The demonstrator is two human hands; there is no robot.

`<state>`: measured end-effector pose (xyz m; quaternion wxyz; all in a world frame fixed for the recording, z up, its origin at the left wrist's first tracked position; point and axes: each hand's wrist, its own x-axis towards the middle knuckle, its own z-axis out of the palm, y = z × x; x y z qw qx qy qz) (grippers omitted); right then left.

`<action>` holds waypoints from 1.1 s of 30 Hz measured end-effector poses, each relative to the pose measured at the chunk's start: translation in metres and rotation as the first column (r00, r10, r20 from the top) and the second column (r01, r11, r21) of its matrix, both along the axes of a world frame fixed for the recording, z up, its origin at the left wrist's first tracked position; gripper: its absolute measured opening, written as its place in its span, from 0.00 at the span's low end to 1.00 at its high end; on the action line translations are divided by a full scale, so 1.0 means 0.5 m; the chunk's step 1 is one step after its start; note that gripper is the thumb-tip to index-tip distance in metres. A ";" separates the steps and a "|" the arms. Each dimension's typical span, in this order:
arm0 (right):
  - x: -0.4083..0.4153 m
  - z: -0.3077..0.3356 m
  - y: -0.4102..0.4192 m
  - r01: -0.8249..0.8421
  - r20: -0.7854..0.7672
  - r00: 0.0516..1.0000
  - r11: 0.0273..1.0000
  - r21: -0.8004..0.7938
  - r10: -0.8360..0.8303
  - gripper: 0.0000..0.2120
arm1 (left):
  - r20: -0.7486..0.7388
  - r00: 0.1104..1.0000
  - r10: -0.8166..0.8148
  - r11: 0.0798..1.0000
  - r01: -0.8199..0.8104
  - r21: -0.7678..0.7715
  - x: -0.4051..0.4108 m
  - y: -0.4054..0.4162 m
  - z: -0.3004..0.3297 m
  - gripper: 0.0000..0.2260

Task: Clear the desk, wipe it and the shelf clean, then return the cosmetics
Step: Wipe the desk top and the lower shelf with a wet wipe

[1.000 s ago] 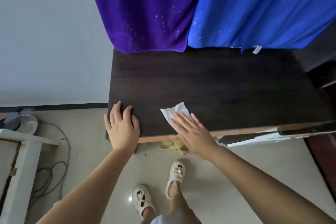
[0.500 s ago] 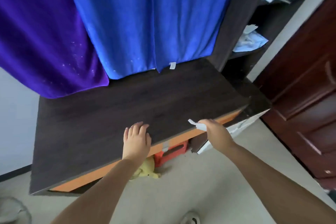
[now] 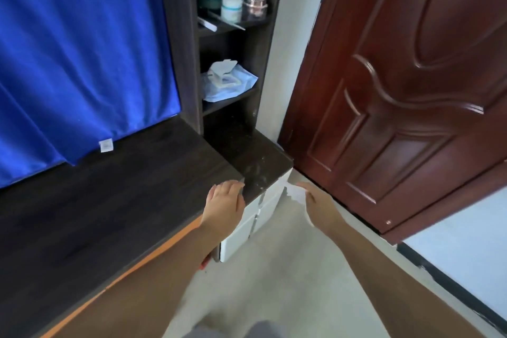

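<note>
Two large surfaces filled the view: a blue curtain (image 3: 82,49) hanging at the left and a reddish-brown door (image 3: 397,90) at the right. Below the curtain lay the dark table (image 3: 96,214), its top bare. Between curtain and door stood a narrow dark shelf (image 3: 233,99); a pack of wipes (image 3: 227,82) lay on its middle board, and jars of cosmetics (image 3: 233,5) stood on the board above. The left hand (image 3: 226,204) rested on the table's front edge, fingers relaxed and holding nothing. The right hand (image 3: 315,202), off the table's right end above the floor, pinched a crumpled white wipe (image 3: 295,192).
</note>
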<state>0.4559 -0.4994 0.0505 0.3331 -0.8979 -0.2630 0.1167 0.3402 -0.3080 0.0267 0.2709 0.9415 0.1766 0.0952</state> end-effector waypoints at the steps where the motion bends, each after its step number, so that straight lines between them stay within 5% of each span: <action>1: 0.020 -0.009 -0.006 0.020 -0.012 1.000 1.000 0.014 -0.020 0.21 | 0.001 1.000 -0.008 1.000 0.008 -0.005 0.024 -0.002 -0.008 0.16; 19: 0.491 0.006 0.065 0.113 -0.160 0.981 0.994 -0.003 -0.112 0.14 | -0.069 0.995 0.066 0.997 -0.069 -0.045 0.465 0.088 -0.050 0.16; 28: 0.681 -0.086 0.217 -0.304 -0.240 0.930 0.949 -0.078 0.278 0.18 | -0.160 0.897 0.413 0.896 -0.432 -0.105 0.518 0.105 -0.142 0.16; 33: 0.736 -0.212 0.277 -0.551 -0.439 0.790 0.810 -0.201 0.428 0.16 | -0.306 0.715 0.628 0.708 -0.689 -0.155 0.523 0.044 -0.221 0.16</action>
